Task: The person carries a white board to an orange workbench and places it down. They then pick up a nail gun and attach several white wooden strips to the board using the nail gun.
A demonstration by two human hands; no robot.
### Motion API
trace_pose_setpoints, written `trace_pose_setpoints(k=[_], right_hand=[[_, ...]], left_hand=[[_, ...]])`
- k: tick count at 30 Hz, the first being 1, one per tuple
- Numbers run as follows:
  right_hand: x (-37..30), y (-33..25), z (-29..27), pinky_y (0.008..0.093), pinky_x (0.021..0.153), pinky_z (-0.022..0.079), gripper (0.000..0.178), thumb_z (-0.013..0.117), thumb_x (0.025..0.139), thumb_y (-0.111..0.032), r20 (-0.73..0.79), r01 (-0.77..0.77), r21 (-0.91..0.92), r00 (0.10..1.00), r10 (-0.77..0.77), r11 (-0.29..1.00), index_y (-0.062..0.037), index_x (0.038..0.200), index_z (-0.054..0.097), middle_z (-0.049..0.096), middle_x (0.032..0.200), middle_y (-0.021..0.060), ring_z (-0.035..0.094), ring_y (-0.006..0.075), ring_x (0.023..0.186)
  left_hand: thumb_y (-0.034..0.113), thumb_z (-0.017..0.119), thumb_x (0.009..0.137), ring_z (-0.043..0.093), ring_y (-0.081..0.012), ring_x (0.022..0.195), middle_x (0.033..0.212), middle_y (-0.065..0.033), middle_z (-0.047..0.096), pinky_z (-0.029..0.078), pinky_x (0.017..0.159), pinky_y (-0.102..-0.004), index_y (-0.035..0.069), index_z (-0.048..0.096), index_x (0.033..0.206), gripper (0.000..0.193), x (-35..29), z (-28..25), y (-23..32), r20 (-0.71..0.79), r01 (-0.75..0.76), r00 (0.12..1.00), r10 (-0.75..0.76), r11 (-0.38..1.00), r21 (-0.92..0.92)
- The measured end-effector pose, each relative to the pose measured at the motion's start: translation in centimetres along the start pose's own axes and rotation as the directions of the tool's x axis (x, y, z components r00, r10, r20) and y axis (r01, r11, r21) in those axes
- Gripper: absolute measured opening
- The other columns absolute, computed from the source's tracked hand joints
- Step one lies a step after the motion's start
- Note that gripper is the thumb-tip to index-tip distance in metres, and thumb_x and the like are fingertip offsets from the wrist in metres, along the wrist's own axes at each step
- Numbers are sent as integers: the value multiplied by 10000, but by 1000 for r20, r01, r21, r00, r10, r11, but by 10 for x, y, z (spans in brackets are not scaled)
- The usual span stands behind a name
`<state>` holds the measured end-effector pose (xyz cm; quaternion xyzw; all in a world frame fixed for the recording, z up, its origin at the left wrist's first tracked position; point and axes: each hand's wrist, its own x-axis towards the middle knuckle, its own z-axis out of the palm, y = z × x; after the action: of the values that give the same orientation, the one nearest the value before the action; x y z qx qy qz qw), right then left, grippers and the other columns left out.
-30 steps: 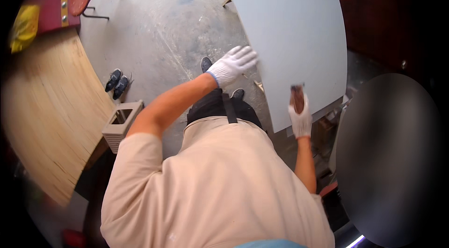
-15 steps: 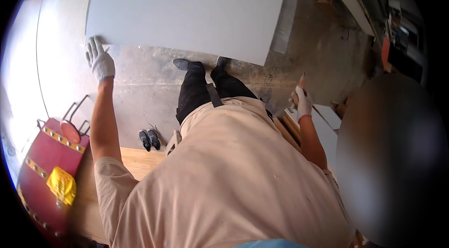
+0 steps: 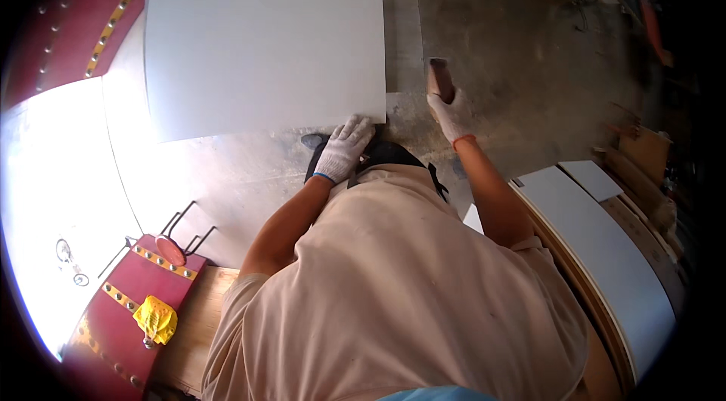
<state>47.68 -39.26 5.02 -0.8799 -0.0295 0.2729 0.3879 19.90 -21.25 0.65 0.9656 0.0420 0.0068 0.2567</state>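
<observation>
A large white panel [image 3: 265,46] lies in front of me. My left hand [image 3: 345,150], in a white knitted glove with a blue cuff, rests with stretched fingers at the panel's near right corner. Off to the right of the panel, my right hand [image 3: 452,115], gloved with an orange-red cuff, is closed around a small brown block-shaped tool [image 3: 440,82]. The tool points away from me and stands apart from the panel; its exact kind is not clear.
White boards [image 3: 597,250] are stacked close by my right side. To the left is a dark red studded door [image 3: 125,291] with a yellow bag [image 3: 156,319] hanging on it. Another studded red door leaf [image 3: 76,42] stands at the far left. Beyond my right hand stretches concrete floor [image 3: 514,61].
My left hand has moved from the panel's near left corner to its near right corner. My right hand has come forward and inward with the brown tool. The view has shifted and turned.
</observation>
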Motion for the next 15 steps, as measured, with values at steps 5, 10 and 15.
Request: trace_pose_setpoints(k=[5, 10, 15], right_hand=[[56, -6, 32, 572, 1060, 554, 723, 822, 821, -394, -83, 172, -188, 978, -190, 967, 20, 1375, 612, 721, 1283, 336, 692, 510, 1231], [57, -24, 73, 553, 1026, 567, 756, 823, 828, -424, -187, 255, -50, 947, -260, 966, 19, 1398, 601, 712, 1311, 315, 708, 476, 1225], [69, -17, 104, 566, 1074, 543, 841, 827, 841, -434, -160, 179, 104, 974, -161, 978, -6, 1508, 545, 689, 1389, 284, 689, 465, 1268]], left_hand=[[81, 620, 1020, 657, -367, 1335, 1510, -200, 650, 549, 1107, -450, 35, 655, 1483, 466, 1, -54, 15, -40, 394, 898, -438, 841, -370], [244, 652, 1083, 698, -149, 689, 1143, -162, 816, 552, 609, -296, 39, 687, 1461, 432, -54, -64, -35, 234, 540, 377, -896, 8, -842], [374, 607, 1115, 594, -157, 526, 1116, -176, 817, 356, 413, -277, 93, 598, 1446, 435, -99, -70, -109, 405, 180, 55, -913, -390, -903]])
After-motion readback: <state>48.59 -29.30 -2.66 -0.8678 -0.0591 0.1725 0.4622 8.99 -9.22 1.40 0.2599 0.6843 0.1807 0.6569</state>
